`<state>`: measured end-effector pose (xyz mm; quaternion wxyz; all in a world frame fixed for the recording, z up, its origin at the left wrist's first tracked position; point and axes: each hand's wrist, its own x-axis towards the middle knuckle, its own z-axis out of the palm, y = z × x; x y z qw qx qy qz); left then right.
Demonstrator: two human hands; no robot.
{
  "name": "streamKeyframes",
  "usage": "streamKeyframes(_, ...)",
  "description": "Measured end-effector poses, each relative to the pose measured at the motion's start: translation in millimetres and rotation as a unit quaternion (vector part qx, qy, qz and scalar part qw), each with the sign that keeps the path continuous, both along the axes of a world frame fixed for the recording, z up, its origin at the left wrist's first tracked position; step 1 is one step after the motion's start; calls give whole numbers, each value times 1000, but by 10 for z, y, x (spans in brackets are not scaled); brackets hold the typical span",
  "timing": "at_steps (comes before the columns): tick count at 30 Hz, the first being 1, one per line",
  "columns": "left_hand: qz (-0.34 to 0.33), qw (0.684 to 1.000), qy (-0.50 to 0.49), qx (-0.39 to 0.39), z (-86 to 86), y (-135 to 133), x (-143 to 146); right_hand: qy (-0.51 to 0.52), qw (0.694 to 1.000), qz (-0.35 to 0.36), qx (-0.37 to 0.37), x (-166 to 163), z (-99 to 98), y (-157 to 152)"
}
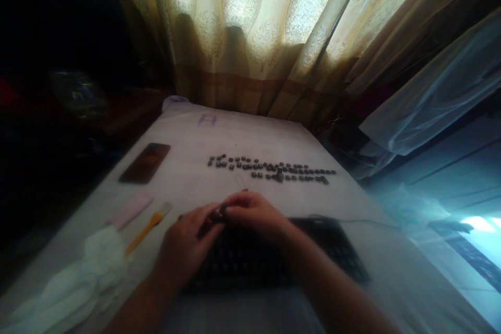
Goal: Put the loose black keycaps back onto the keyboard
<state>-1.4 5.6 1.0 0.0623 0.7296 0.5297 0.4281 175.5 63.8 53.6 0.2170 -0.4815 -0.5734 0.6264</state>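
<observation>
Our left hand [188, 242] and right hand [254, 214] meet at the far-left edge of the keyboard [324, 250], both pinched narrowly on what seems a keycap [222, 212]. We should lift it straight up, gently.

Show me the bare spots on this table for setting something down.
Bare: between phone and keycaps; behind the keycaps up to the curtain; right of the keyboard. Crowded: the left near corner with cloth and brush, and the keyboard under left hand and right hand.
</observation>
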Motion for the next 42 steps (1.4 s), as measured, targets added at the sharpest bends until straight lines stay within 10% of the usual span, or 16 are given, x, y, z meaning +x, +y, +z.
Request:
streamKeyframes(11, -52, 986, -117, -108, 44, -74, 129, 6, 990, -11, 141, 166, -101, -306)
streamKeyframes(24, -124, 942, -169, -263, 87, -131, 235, -155, 860, 38, 486, 411, -111, -551)
streamKeyframes(42, -118, 801, -312, -497, 255, -157, 317, -151, 834, 66, 526, 538, -97, -647)
